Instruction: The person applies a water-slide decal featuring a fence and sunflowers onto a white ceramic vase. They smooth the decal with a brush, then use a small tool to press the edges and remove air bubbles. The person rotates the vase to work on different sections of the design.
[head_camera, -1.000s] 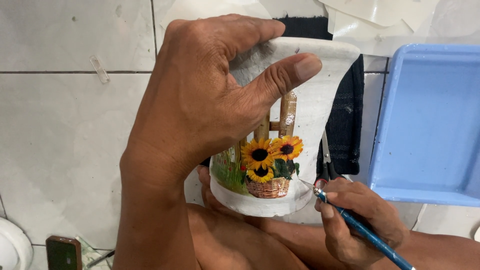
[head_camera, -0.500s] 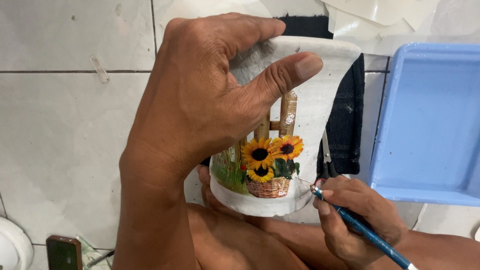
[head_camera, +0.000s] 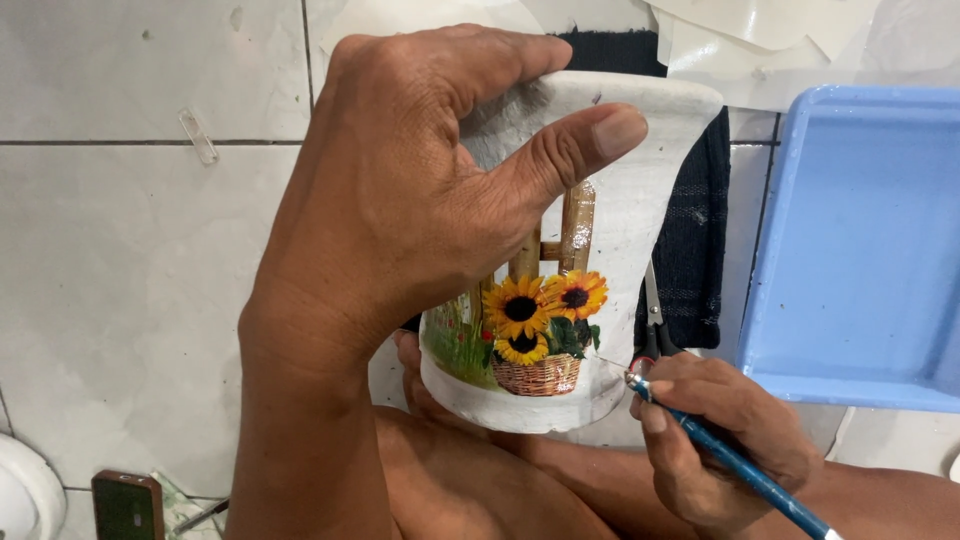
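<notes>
A white tiled floor (head_camera: 120, 260) fills the view, with a light blue plastic tray (head_camera: 860, 250) at right. The left hand (head_camera: 400, 210) wraps a white textured pot (head_camera: 630, 200) — thumb pressed across its front, grip closed around the body, held tilted above the person's lap. The pot bears a sunflower-and-basket picture (head_camera: 535, 330). Below right, the right hand (head_camera: 720, 440) pinches a thin blue brush (head_camera: 740, 470) — its fine tip touching the picture's edge.

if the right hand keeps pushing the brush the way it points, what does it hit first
Probably the white pot: the right hand aims the blue brush up-left, tip at the pot's lower wall beside the sunflower picture.
</notes>
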